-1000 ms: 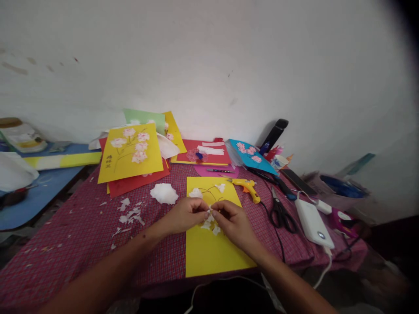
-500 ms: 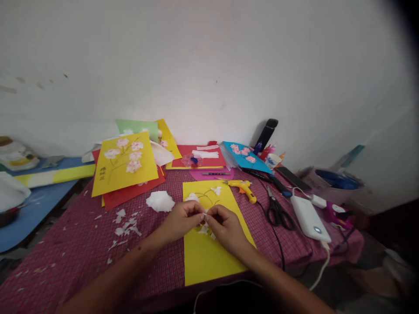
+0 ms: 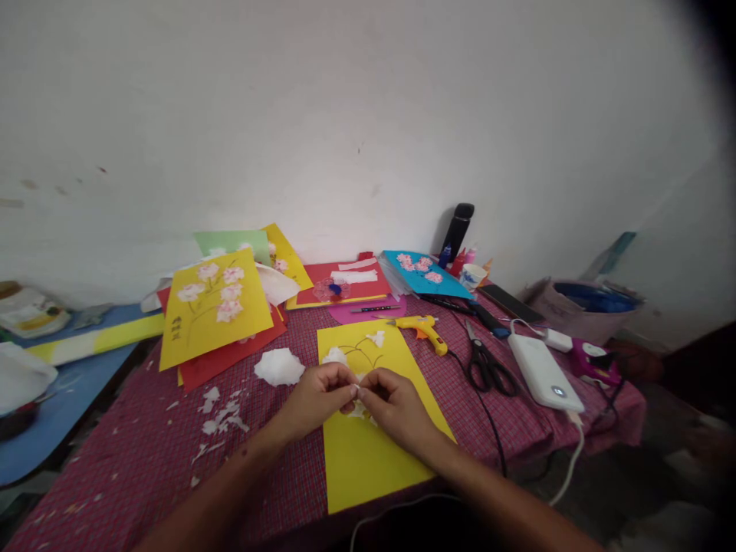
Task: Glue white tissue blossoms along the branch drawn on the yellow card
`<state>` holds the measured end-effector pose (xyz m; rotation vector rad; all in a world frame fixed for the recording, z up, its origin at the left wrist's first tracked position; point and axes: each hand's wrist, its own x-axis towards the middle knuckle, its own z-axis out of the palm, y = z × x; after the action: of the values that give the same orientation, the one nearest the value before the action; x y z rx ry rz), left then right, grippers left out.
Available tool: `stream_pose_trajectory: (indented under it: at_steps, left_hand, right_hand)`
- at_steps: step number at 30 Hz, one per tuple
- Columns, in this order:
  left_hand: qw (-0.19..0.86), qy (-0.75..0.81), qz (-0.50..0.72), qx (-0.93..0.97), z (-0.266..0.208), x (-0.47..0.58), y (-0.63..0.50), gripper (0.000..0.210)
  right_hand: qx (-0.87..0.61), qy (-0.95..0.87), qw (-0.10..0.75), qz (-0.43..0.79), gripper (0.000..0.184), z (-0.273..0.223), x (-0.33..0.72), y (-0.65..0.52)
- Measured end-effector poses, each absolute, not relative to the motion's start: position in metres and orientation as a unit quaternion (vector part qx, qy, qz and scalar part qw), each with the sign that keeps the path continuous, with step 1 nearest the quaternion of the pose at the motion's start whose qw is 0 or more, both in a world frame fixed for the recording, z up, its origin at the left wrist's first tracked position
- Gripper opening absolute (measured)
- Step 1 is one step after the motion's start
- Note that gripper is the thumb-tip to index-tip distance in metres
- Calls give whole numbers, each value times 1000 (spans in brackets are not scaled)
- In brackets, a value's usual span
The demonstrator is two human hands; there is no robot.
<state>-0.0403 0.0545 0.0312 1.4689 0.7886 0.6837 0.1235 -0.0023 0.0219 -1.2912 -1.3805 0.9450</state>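
Over a yellow sheet of card (image 3: 368, 468), my left hand (image 3: 322, 395) and my right hand (image 3: 396, 402) meet fingertip to fingertip. Both are closed in a pinch on a small piece of white tissue paper (image 3: 356, 388), mostly covered by the fingers. Brown branch lines are drawn on the card, and white paper blossoms (image 3: 376, 338) sit along them, some partly hidden behind my hands. Left of the card lies a flat stack of white tissue paper (image 3: 280, 366). A yellow glue gun (image 3: 422, 331) rests at the card's upper right corner.
Black scissors (image 3: 488, 368) and a white power bank (image 3: 546, 372) lie to the right, with cables running off the table. Paper scraps (image 3: 224, 418) litter the cloth at left. Finished flower cards (image 3: 215, 307) and a blue card (image 3: 425, 274) stand along the back, near a black bottle (image 3: 458, 230).
The camera view has shifted slightly. My hands stay together over the card, still pinching the white piece, with only small finger movement.
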Motion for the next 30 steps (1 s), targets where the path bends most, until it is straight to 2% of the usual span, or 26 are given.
stream_pose_trajectory:
  at_steps: [6,9,13,20,25,30]
  left_hand:
    - [537,335,299,715,29,-42,52,13]
    - [448,341,297,771,33,-43,50,9]
    - [340,338,294,827,38,-44,49,10]
    - [254,290,292,875,36,-44,48,12]
    - [262,300,313,862,39,-36,41,12]
    - [410,356,294,787,36,-25,40,14]
  right_hand:
    - [-506,-433,489,564,18,25,125,2]
    - [-473,-385,490,623,17,28,127,2]
    - [-457,-361,485,653,15,29,129,1]
    - [-450,-344,475,673,14,29,132,1]
    - [-457,-356,475,662,12,24,135,0]
    - [-469,-361,500,632,13,18,139,-2]
